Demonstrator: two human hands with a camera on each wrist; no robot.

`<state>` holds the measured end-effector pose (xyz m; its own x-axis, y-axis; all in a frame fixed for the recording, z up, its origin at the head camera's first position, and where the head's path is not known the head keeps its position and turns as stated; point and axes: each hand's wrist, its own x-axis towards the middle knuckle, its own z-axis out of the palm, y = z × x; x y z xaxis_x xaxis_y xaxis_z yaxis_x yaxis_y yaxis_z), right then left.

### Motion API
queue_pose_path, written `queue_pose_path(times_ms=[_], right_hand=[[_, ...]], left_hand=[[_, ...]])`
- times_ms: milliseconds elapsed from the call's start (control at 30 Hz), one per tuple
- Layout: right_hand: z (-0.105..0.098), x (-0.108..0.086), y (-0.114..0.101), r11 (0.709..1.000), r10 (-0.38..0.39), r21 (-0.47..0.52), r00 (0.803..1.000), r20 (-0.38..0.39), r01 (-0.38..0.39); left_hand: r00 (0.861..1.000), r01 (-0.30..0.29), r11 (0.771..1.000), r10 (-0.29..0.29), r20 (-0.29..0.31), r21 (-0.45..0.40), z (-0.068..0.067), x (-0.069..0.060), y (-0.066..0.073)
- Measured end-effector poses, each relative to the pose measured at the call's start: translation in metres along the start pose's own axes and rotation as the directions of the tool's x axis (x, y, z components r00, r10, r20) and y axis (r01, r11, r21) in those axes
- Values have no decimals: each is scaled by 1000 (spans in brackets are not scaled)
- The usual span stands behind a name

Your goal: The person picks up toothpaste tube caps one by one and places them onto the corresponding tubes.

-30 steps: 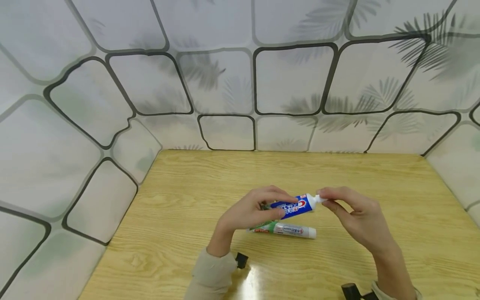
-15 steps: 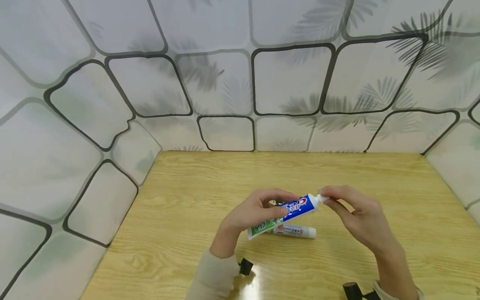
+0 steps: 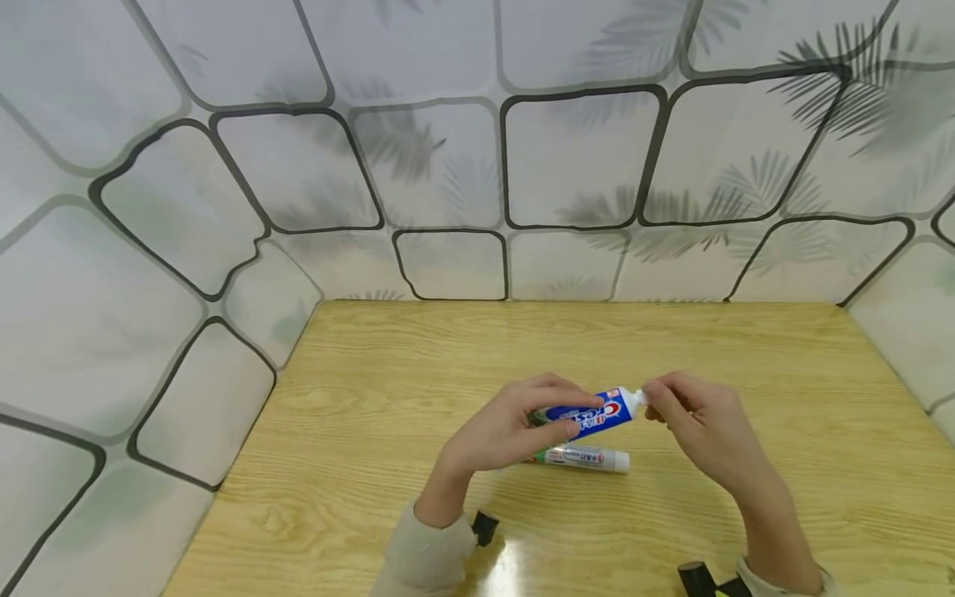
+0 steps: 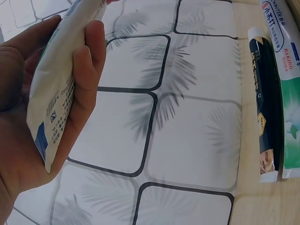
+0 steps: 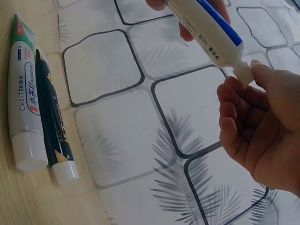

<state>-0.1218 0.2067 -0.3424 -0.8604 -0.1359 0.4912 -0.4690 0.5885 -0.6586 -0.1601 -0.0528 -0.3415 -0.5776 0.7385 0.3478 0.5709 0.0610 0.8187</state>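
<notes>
A blue, white and green toothpaste tube is held tilted above the table, its neck toward the right. My left hand grips its body between thumb and fingers; the left wrist view shows the tube's white printed back lying in the palm. With thumb and fingertips, my right hand pinches the white cap at the neck. Below them on the table lies a white and green toothpaste tube. A slimmer dark tube with a white cap lies beside that one in the right wrist view.
The wooden table runs back to a wall covering patterned with stone outlines and leaf shadows. Black camera mounts sit at both wrists, close above the table.
The tube rolled in my left hand and back, its green tail showing half a second ago and now mostly covered. My right fingers have turned at the cap and shifted slightly right.
</notes>
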Motion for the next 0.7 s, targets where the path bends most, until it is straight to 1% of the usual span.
queue_pose_path(times_ms=[67, 133, 200, 233, 300, 367, 433, 533, 700], right_hand=[[3, 0, -3, 999, 43, 25, 999, -17, -43], [6, 0, -5, 996, 59, 68, 997, -45, -55], [7, 0, -5, 994, 30, 108, 997, -65, -23], [7, 0, -4, 991, 2, 132, 998, -65, 6], [5, 0, -2, 983, -63, 171, 998, -31, 67], [0, -1, 1, 972, -123, 205, 992, 27, 115], [-4, -2, 3, 964, -143, 238, 986, 85, 119], [-7, -3, 4, 967, -121, 241, 984, 131, 86], [-5, -2, 2, 980, -52, 198, 985, 164, 19]], left_hand=[[1000, 11, 1000, -11, -4, 9, -1, -1, 1], [1000, 20, 999, -20, -8, 25, -3, -1, 1], [1000, 25, 999, -25, -5, 30, -4, -2, 1], [1000, 25, 999, -25, -3, 28, -5, -2, 0], [1000, 24, 1000, -24, 0, 15, -7, -3, -1], [1000, 21, 1000, -21, 2, -5, -8, -4, -1], [1000, 16, 1000, -16, 6, -23, -9, -5, -2], [1000, 1, 1000, -1, 18, -17, -10, -6, -2], [998, -41, 999, 40, 39, 18, -11, -7, -2]])
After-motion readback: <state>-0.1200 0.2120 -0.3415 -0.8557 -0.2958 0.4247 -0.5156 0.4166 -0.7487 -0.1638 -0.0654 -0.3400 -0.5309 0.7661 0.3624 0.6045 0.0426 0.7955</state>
